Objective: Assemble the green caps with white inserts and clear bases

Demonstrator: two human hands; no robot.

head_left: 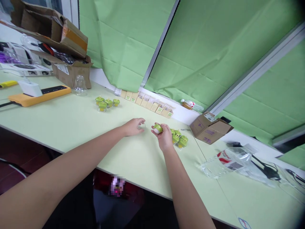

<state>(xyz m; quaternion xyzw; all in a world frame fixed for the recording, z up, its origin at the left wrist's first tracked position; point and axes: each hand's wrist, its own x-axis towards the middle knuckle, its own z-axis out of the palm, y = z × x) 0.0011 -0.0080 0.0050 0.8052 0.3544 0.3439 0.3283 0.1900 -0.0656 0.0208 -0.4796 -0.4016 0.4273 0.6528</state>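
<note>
My right hand [165, 137] is closed around a small green-topped container [157, 128] with a whitish lower part, held above the table. Facing it, my left hand [133, 127] curls its fingers around a transparent plastic piece [142, 126]; its exact kind is hard to make out. Just right of my right hand sits a cluster of green-lidded containers [182, 141] with yellow loops on top, partly hidden by that hand. A second group of the same green-lidded containers [102, 106] stands farther left on the table.
Small cardboard houses [150, 103] line the back edge of the pale table [133, 159]. A transparent jar [80, 86], an orange power strip [47, 94] and open cartons [71, 71] are at the left. On the right lie a cardboard box [211, 128], a large plastic bottle [224, 162] and cables.
</note>
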